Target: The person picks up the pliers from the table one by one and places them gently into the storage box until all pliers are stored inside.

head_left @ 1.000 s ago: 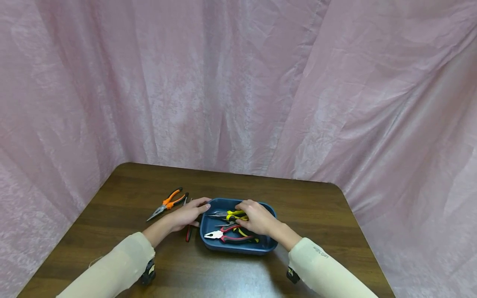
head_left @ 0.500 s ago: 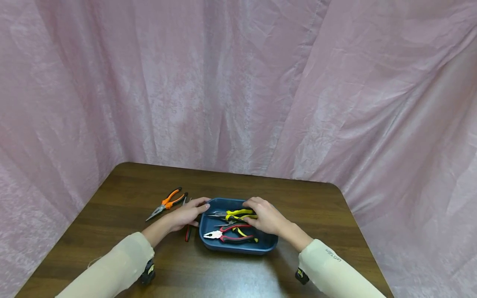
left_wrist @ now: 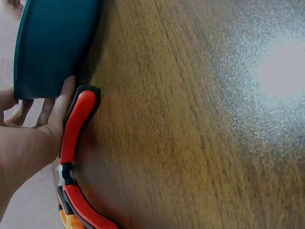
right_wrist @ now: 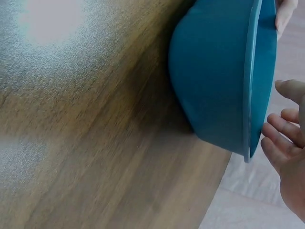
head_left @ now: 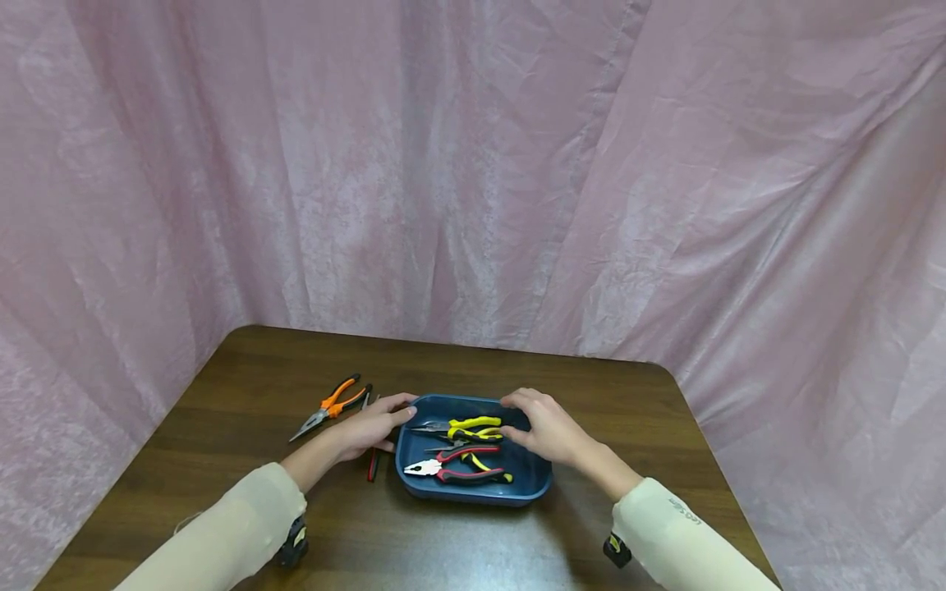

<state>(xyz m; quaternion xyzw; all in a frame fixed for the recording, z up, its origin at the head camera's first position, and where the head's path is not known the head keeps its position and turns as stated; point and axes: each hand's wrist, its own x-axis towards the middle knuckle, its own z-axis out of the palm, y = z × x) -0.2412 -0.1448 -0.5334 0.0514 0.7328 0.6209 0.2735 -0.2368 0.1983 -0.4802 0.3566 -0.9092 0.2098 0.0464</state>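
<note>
A blue plastic tub (head_left: 473,491) sits on the table with several pliers inside. My left hand (head_left: 372,427) grips its left rim, thumb over the edge and fingers along the outer wall. Over the tub's right end hovers my right hand (head_left: 550,427), fingers loosely bent and holding nothing; the right wrist view shows the fingertips close to the rim. Inside lie yellow-handled long-nose pliers (head_left: 473,428) at the back and red-and-black combination pliers (head_left: 451,469) in front. Another yellow-and-black handle (head_left: 476,462) shows partly beneath the latter.
Orange-and-black long-nose pliers (head_left: 330,406) lie on the wooden table (head_left: 636,427) left of the tub. Red-and-black-handled pliers (left_wrist: 78,124) lie beside the left hand, which partly hides them in the head view. A pink curtain (head_left: 443,164) hangs behind the table.
My right hand has let go of the yellow-handled pliers and drawn back to the right. Those pliers shifted slightly right and now lie in the tub. The left hand stays on the rim.
</note>
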